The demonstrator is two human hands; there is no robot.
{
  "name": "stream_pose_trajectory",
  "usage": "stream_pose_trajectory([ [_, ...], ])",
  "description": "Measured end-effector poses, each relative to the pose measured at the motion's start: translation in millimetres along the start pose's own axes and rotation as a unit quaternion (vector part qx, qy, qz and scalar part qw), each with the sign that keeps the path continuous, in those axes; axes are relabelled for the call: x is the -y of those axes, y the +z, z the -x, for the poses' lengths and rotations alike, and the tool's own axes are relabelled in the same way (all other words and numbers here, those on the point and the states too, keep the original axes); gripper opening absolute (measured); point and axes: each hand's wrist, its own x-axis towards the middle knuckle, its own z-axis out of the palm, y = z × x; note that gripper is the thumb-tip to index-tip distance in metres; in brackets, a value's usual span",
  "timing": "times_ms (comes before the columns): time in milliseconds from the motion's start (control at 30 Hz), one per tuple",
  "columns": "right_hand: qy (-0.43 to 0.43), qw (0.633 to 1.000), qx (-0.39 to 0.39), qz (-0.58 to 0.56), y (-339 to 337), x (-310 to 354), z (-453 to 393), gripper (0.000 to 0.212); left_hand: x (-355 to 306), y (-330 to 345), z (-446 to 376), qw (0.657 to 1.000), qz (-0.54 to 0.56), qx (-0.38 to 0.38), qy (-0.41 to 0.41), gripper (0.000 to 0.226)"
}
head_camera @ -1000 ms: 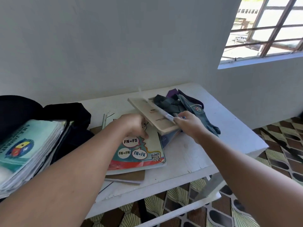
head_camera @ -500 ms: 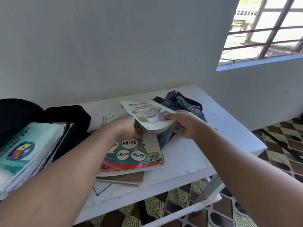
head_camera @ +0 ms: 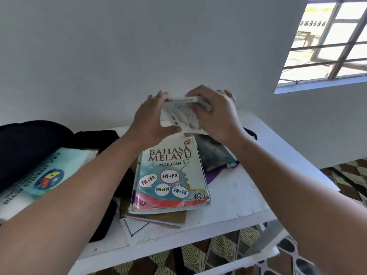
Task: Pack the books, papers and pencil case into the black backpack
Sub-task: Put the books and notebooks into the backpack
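Meanwhile, the white table (head_camera: 248, 197) stretched below both hands, and the black backpack (head_camera: 29, 139) lay open well to the left of the left hand, with a pale green book (head_camera: 49, 173) resting in its mouth; the crest on that cover showed, though its lettering was too skewed to read fully. Half a second earlier the small book had been held low, just above the pile; it had since been lifted clear and stood high between the hands, in front of the wall. With it gone, the full cover of the big textbook (head_camera: 170, 175) beneath the hands was exposed, reading "BAHASA MELAYU TINGKATAN 1", with bubbles marked "FN+FA", "FN+FS", "FN+FN" and "FN+FK" and a QR code at its lower right corner. It sat on a brown-covered book (head_camera: 174, 218) and a loose sheet of paper (head_camera: 139, 231) with drawn lines. Below the right hand lay a dark grey and purple fabric bundle (head_camera: 216, 155), touching the textbook's right edge. The left hand (head_camera: 151, 120) gripped the small book (head_camera: 182, 118) by its left edge, thumb curled under it, and the right hand (head_camera: 216, 116) clasped its right side, fingers wrapped over the top. Its print was too blurred to read.
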Motion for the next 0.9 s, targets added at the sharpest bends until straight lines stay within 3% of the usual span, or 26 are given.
stream_pose_trajectory([
  [67,-0.056,0.998,0.010,-0.001,2.4,4.1,-1.4,0.016,-3.2,-3.6,-0.6,0.996,0.030,-0.086,0.003,0.047],
  [133,-0.056,0.998,0.013,-0.016,6.0,2.9,-2.0,0.019,0.6,-15.5,4.1,0.994,0.024,-0.104,-0.022,0.033],
  [233,0.067,0.993,-0.025,-0.090,11.5,-4.1,1.9,0.050,5.0,-28.8,20.9,0.997,0.009,-0.048,-0.064,0.031],
  [300,0.196,0.969,-0.007,-0.149,16.5,-4.1,7.5,0.076,7.6,-33.9,30.3,0.986,0.071,-0.055,-0.140,0.031],
  [333,0.262,0.946,0.035,-0.188,20.5,-4.9,12.1,0.084,7.1,-36.1,33.1,0.967,0.146,-0.066,-0.196,0.029],
  [433,0.396,0.840,0.182,-0.323,43.2,-9.2,29.0,0.094,7.5,-38.1,46.3,0.847,0.391,-0.065,-0.355,0.027],
  [500,0.423,0.807,0.192,-0.366,60.5,-14.2,39.8,0.080,12.2,-29.0,61.2,0.835,0.384,-0.013,-0.394,0.033],
  [567,0.426,0.833,0.209,-0.285,71.1,-16.6,51.8,0.058,19.6,-12.7,79.2,0.859,0.312,0.037,-0.405,0.020],
  [667,0.360,0.877,0.293,-0.122,84.1,-24.1,71.8,0.065,30.6,10.4,100.3,0.910,0.130,0.107,-0.378,0.019],
  [733,0.300,0.895,0.329,-0.025,84.8,-23.1,75.2,0.073,34.2,18.5,103.5,0.926,0.026,0.134,-0.352,0.030],
  [867,0.249,0.889,0.357,0.140,77.6,-25.9,72.6,0.093,46.6,33.7,99.5,0.913,-0.041,0.198,-0.356,0.083],
  [900,0.246,0.889,0.352,0.160,76.5,-29.2,74.6,0.098,52.6,38.6,98.7,0.910,-0.052,0.214,-0.351,0.088],
])
